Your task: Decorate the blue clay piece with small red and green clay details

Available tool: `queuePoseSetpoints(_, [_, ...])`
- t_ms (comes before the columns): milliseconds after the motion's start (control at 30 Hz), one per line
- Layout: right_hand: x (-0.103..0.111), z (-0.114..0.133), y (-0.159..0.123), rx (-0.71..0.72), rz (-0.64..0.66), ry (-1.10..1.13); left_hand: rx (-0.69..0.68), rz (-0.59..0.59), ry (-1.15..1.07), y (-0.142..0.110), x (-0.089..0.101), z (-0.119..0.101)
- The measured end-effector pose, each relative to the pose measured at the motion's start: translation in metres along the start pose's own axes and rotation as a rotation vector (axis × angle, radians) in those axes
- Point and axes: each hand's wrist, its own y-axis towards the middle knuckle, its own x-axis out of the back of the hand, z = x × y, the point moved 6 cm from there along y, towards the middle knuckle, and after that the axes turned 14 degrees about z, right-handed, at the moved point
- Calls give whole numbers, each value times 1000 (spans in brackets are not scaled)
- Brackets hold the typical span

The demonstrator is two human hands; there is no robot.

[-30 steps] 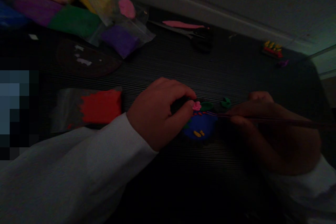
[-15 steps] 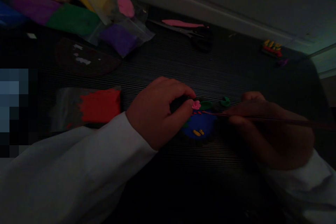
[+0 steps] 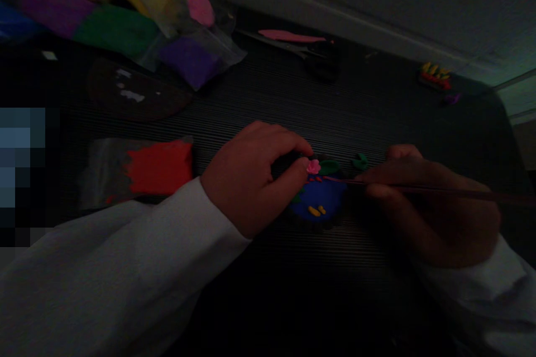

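Note:
A round clay piece [image 3: 322, 198] lies on the dark table, blue in the middle with a dark rim. On it are a pink flower [image 3: 313, 167], a green leaf [image 3: 329, 167], small red bits [image 3: 318, 179] and two yellow pieces [image 3: 317, 211]. My left hand [image 3: 257, 178] pinches its upper left edge between thumb and forefinger, beside the flower. From the right, my right hand [image 3: 444, 206] grips a thin sculpting tool [image 3: 402, 186] like a pen. The tool's tip touches or hovers just over the blue clay by the red bits; I cannot tell which.
A notched green clay piece [image 3: 360, 161] lies near my right fingers. To the left is a bag of red clay [image 3: 161, 169]. Bagged clays [image 3: 117, 30], a brown disc [image 3: 138, 92], scissors [image 3: 312, 56] and a small yellow-and-red clay model [image 3: 434, 76] lie farther back.

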Motion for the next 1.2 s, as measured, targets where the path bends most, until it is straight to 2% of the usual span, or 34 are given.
queuePoseSetpoints(200, [-1, -2, -1, -34, -4, -18, 11, -2, 1, -1, -1, 1])
queuePoseSetpoints(367, [3, -4, -5, 12, -97, 56, 7, -1, 11, 0, 0, 1])
queuePoseSetpoints(567, [2, -12, -14, 15, -141, 99, 5, -1, 0, -1, 0, 0])
queuePoseSetpoints(900, [-2, -16, -12, 16, -109, 111, -9, 0, -4, -1, 1, 0])
queuePoseSetpoints(1200, [-2, -18, -15, -60, -106, 97, -1, -3, 7, -1, 0, 0])
